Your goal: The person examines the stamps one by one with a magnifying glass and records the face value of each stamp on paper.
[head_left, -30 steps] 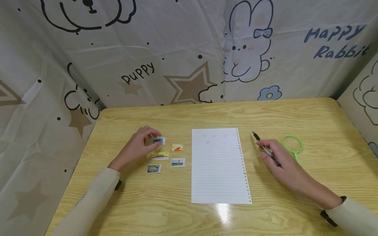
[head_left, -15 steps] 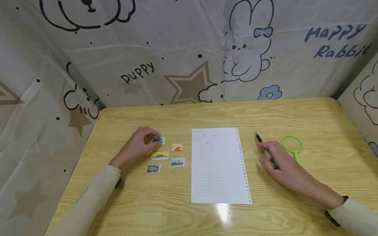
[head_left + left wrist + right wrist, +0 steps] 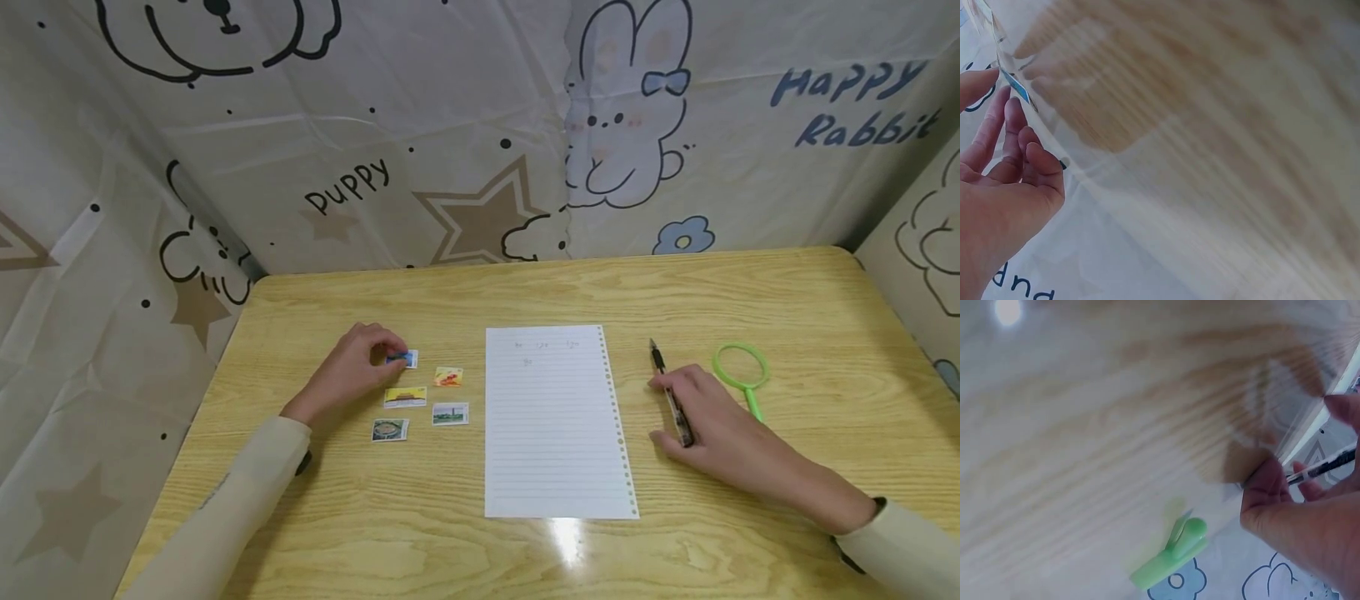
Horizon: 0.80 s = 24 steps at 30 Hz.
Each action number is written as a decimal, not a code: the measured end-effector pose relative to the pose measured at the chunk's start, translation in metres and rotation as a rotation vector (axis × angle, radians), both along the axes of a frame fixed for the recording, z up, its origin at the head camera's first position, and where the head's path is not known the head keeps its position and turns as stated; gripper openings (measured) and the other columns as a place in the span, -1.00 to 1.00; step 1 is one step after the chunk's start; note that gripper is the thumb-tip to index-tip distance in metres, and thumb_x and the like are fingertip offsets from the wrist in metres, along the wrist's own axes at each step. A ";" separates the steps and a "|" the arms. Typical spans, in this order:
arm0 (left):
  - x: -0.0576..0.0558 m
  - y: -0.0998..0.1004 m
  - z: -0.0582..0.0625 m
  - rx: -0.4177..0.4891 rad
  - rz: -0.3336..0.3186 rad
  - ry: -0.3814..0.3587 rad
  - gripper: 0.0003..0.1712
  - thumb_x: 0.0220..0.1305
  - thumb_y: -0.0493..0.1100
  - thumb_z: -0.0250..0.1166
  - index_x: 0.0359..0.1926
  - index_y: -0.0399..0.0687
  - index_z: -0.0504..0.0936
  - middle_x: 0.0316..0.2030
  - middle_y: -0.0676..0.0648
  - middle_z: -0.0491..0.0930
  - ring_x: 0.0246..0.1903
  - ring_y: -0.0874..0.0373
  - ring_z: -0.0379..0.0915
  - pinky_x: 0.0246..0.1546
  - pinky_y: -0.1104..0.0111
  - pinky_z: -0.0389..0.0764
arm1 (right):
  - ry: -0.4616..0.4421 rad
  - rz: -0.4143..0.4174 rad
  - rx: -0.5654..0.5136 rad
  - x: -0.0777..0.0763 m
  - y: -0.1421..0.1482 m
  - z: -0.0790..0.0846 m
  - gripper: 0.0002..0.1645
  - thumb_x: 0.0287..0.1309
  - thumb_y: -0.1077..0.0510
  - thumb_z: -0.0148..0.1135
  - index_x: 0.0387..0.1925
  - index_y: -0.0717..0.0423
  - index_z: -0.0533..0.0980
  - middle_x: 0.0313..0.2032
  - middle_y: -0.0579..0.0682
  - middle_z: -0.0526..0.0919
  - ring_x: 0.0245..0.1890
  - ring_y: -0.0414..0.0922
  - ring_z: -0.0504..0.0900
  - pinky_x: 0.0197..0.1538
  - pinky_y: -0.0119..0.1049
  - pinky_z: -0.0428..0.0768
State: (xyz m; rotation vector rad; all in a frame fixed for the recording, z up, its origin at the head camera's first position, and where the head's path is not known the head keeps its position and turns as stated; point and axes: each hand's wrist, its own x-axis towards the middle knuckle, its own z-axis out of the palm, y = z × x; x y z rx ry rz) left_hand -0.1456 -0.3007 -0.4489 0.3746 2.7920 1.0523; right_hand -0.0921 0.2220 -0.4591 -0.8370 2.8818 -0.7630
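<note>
In the head view my left hand (image 3: 352,367) is at the left of the table, thumb and fingertips at a small blue postage stamp (image 3: 408,359), partly covering it. In the left wrist view the stamp (image 3: 1019,90) shows tilted right at the tips of my thumb and forefinger. My right hand (image 3: 712,425), right of the lined sheet (image 3: 558,442), holds a clear pen with a black grip (image 3: 657,358) between its fingers, its tip pointing away from me. The thumb is spread from the pen's barrel. Faint pencil-like figures stand at the sheet's top.
Several more stamps lie near the left hand: a yellow one (image 3: 405,397), an orange-red one (image 3: 448,377), a green one with a tower (image 3: 450,414) and one with an oval (image 3: 390,430). A green magnifying glass (image 3: 752,400) lies beyond the right hand. Printed cloth (image 3: 300,125) walls the table.
The right hand has shifted slightly, and the pen has turned so its tip points more straight away from me. The left hand stays at the blue stamp, its fingers drawn slightly closer.
</note>
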 end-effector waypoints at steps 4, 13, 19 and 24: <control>-0.001 0.000 -0.002 -0.007 -0.012 0.012 -0.90 0.46 -0.25 0.49 -0.06 -0.11 0.78 -0.15 -0.02 0.64 -0.06 -0.01 0.38 0.02 0.08 0.45 | -0.008 0.022 0.033 -0.001 0.001 -0.001 -0.18 0.26 -0.09 0.61 0.37 0.16 0.45 0.21 0.06 0.49 0.17 -0.02 0.51 0.12 0.07 0.59; -0.003 0.000 -0.001 -0.035 -0.017 0.028 -0.91 0.43 -0.27 0.50 -0.09 -0.13 0.79 -0.15 -0.02 0.68 -0.07 -0.02 0.39 0.00 0.09 0.43 | 0.047 0.067 0.070 -0.005 0.000 -0.005 -0.11 0.22 -0.21 0.61 0.37 0.17 0.45 0.16 0.05 0.49 0.10 -0.07 0.51 0.05 0.00 0.60; -0.002 0.001 -0.001 -0.044 -0.010 0.012 -0.90 0.44 -0.26 0.49 -0.08 -0.14 0.77 -0.14 -0.04 0.67 -0.04 -0.04 0.40 0.05 0.07 0.44 | 0.090 0.092 0.064 -0.008 0.001 -0.010 -0.10 0.20 -0.20 0.64 0.35 0.18 0.45 0.13 0.04 0.51 0.05 -0.08 0.51 0.03 0.00 0.57; -0.001 0.000 0.000 -0.039 -0.003 -0.012 -0.90 0.45 -0.26 0.48 -0.07 -0.15 0.76 -0.14 -0.06 0.65 0.00 -0.07 0.39 0.08 0.04 0.43 | 0.137 0.109 0.066 -0.009 0.002 -0.014 -0.10 0.16 -0.18 0.66 0.32 0.19 0.46 0.09 0.03 0.51 -0.03 -0.11 0.50 -0.03 -0.03 0.56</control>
